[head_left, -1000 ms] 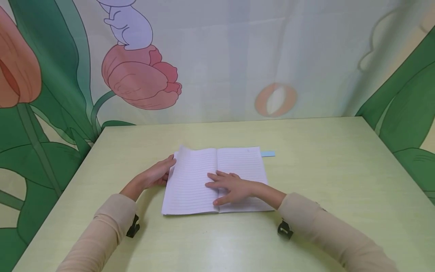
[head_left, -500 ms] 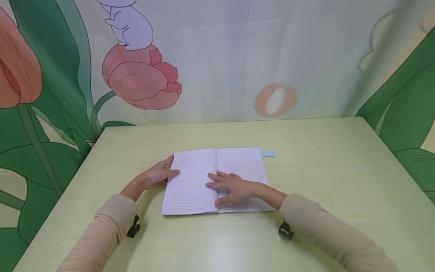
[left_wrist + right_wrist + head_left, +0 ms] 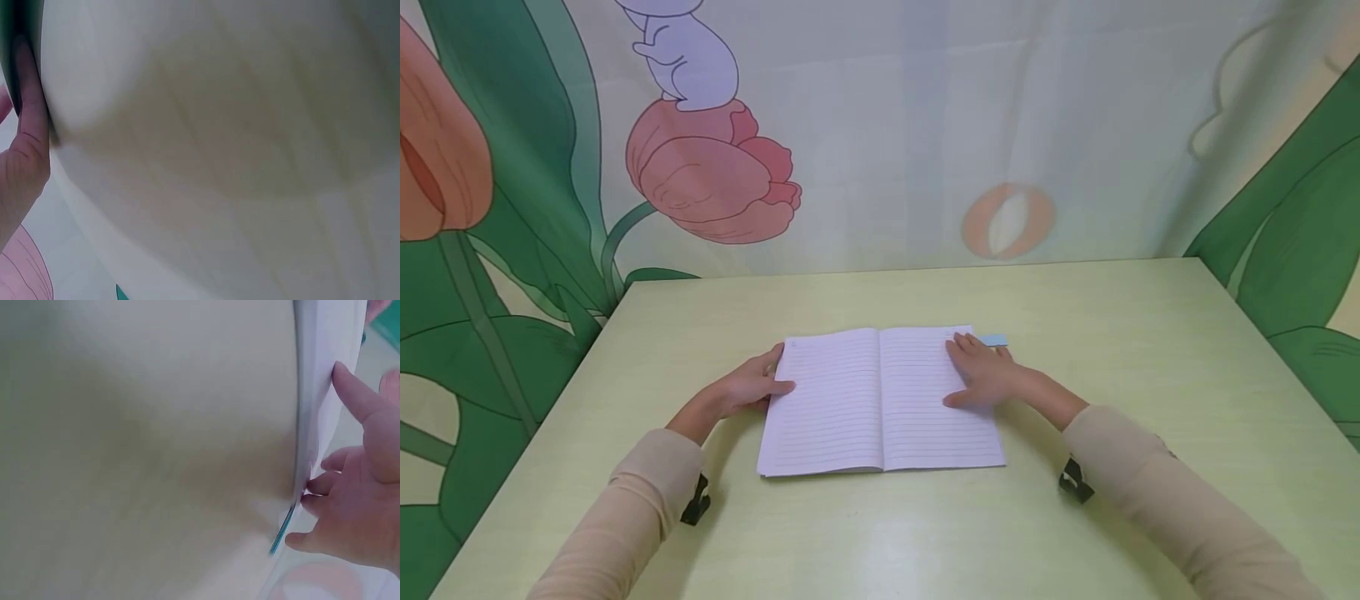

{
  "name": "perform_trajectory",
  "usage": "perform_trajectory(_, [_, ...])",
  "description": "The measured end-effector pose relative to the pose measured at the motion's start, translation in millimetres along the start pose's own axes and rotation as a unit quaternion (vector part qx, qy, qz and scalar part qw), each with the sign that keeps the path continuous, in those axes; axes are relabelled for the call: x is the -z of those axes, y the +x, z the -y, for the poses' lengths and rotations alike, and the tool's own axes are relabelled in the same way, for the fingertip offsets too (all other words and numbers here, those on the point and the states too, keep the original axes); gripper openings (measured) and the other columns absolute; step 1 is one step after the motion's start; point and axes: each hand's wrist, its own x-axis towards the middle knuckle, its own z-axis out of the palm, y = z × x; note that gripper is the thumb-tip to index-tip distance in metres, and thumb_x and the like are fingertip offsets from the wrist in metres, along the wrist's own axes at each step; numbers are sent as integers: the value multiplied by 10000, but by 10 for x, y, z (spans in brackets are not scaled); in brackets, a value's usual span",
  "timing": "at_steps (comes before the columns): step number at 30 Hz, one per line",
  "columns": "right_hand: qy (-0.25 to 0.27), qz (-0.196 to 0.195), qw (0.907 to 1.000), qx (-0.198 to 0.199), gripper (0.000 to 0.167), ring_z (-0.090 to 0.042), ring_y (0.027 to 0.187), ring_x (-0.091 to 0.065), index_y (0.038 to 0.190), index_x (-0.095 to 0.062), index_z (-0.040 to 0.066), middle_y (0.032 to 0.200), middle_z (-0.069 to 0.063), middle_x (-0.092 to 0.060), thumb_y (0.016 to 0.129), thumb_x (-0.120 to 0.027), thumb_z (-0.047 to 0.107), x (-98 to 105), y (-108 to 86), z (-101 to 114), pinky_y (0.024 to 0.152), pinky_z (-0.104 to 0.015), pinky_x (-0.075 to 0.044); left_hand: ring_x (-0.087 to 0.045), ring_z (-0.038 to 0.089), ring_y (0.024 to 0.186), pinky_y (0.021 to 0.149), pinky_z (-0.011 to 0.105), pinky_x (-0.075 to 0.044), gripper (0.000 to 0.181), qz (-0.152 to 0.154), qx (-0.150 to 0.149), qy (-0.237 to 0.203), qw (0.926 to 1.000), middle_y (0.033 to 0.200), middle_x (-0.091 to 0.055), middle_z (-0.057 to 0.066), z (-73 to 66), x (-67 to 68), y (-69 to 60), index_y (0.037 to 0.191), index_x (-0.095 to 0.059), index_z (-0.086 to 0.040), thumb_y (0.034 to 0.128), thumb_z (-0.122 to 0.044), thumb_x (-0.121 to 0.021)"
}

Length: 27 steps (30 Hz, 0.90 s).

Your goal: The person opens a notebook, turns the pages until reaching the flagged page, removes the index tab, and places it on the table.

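An open notebook (image 3: 831,408) with lined pages lies flat on the table. At its left edge, my left hand (image 3: 747,383) holds the page side, thumb on top of the paper and the other fingers at or beneath the edge, mostly hidden. Across the upper right page rests my right hand (image 3: 987,375), fingers spread and the thumb pointing left over the lines. A light blue tab (image 3: 995,340) sticks out past the notebook's right edge, close to the right fingers. In the right wrist view, the fingertips touch the page edge near the blue tab (image 3: 282,531).
The pale wooden table (image 3: 880,542) extends around the notebook on all sides. Behind it hangs a curtain (image 3: 880,150) printed with flowers and a white animal. A black wrist device (image 3: 1076,480) sits below the right sleeve, and another black device (image 3: 696,500) below the left.
The left page has come down flat, and my left thumb has moved onto it. My right hand has slid from the middle fold to the right page's outer edge.
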Motion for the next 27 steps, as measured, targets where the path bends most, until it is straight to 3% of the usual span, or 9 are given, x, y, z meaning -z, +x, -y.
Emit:
perform_trajectory(5, [17, 0, 9999, -108, 944, -376, 1351, -12, 1412, -74, -101, 1468, -266, -44, 851, -565, 477, 26, 20, -141, 993, -630, -66, -604, 177, 786, 697, 331, -500, 812, 13, 42, 67, 10000, 1040, -587, 176, -3, -1, 0, 1442, 116, -60, 924, -52, -509])
perform_trajectory(20, [160, -152, 9997, 87, 909, -363, 1352, -45, 1409, -74, -107, 1465, -252, -94, 861, -590, 403, 28, 7, -113, 988, -640, -59, -605, 174, 765, 690, 323, -501, 817, -74, 130, 160, 9998, 992, -602, 161, -15, -3, 2, 1446, 113, -73, 924, -63, -515])
perform_trajectory(27, [213, -252, 9994, 75, 910, -366, 1350, -54, 1407, -86, -109, 1465, -251, -98, 856, -597, 403, 0, -3, -128, 989, -638, -54, -600, 182, 785, 703, 325, -498, 814, -48, 145, 104, 9998, 1062, -568, 188, -11, -10, 4, 1447, 116, -84, 926, -60, -509])
